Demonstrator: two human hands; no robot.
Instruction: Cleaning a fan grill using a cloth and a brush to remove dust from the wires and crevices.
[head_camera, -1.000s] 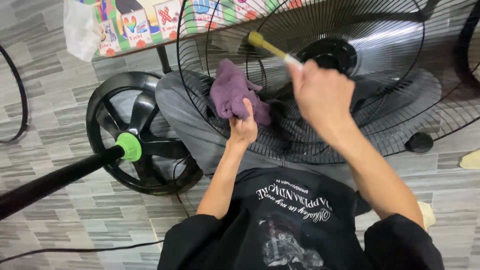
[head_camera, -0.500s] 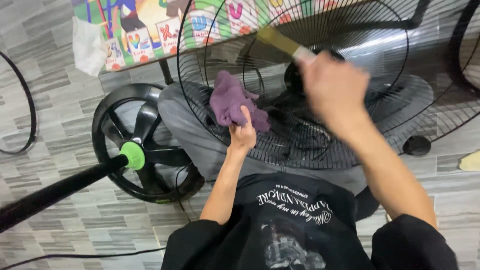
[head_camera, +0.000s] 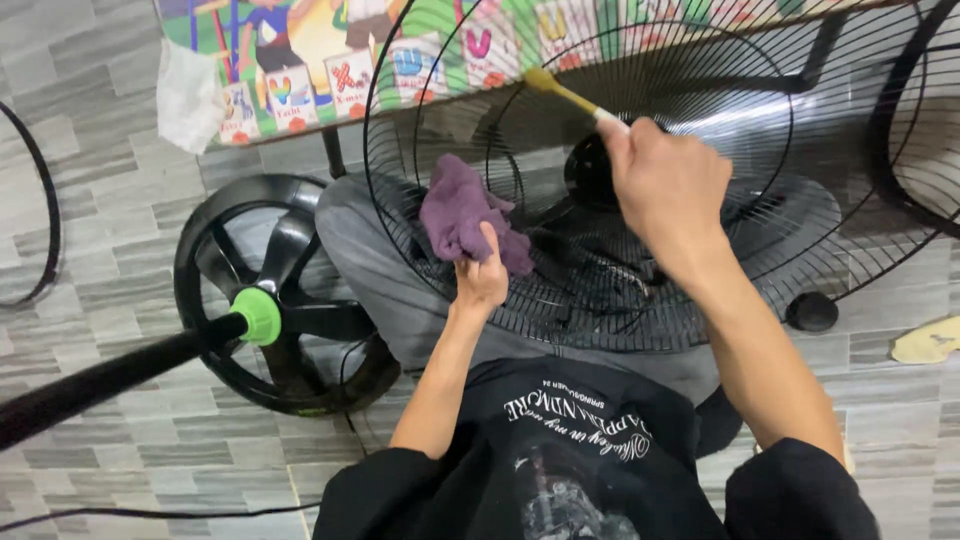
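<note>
A black wire fan guard (head_camera: 760, 250) rests across my lap. My left hand (head_camera: 482, 276) grips a crumpled purple cloth (head_camera: 460, 210) and holds it against the guard's near left rim. My right hand (head_camera: 665, 185) is raised over the guard's black centre hub (head_camera: 590, 172) and is closed on a small brush (head_camera: 565, 94) with a yellow tip and pale handle, which points up and to the left across the wires.
A black fan base (head_camera: 280, 290) with a green collar (head_camera: 257, 315) and a black pole lies on the tiled floor at left. A colourful picture board (head_camera: 330, 50) and a white rag (head_camera: 190, 95) are behind. Another wire guard (head_camera: 900, 140) sits at right, a black cap (head_camera: 811, 311) beside it.
My right hand swung the brush up and right, then back over the hub. The guard and view shifted slightly. My left hand stayed on the cloth.
</note>
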